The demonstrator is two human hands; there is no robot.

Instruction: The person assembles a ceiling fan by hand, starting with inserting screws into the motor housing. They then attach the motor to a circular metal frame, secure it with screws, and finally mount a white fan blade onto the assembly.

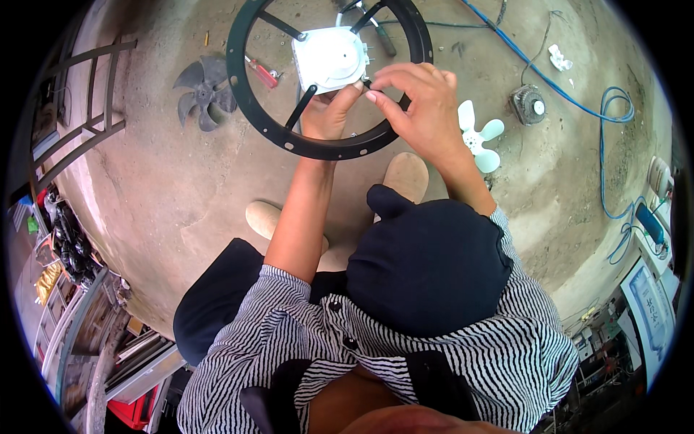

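Black and round, the spoked ring frame (345,150) surrounds the white, boxy motor (314,56) held up before you. Your left hand (325,119) grips the motor's near edge, thumb at its corner; your right hand (426,103) bends its fingers narrowly beside that corner, though whether they pinch anything cannot be told. A pale green, plastic-looking fan blade (473,139) lies on the floor to your right.
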